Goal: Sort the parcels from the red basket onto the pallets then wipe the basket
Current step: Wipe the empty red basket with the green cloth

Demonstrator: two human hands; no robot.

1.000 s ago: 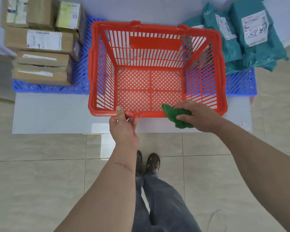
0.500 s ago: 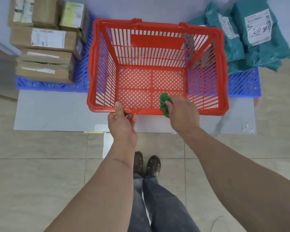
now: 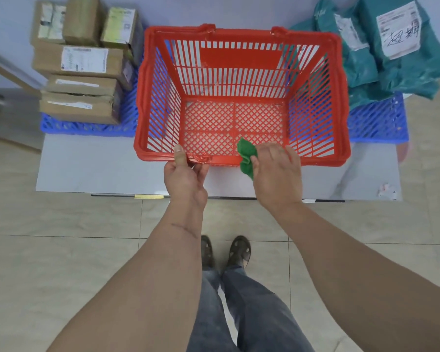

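Sorting looks done: red basket [image 3: 241,97] sits empty on the grey worktop [image 3: 99,168] between the two blue pallets, cardboard boxes [image 3: 79,80] stacked on the left pallet [image 3: 87,127] and teal mailer bags [image 3: 381,47] piled on the right pallet [image 3: 377,121]. We're on the wipe now, with the left hand [image 3: 186,174] clamped on the near rim, thumb on top, and the right hand [image 3: 277,171] closed around the green cloth [image 3: 247,157], pressing it against the same rim just beside the left. We judge only the near edge is being covered, so side walls, far wall and floor grid likely remain.
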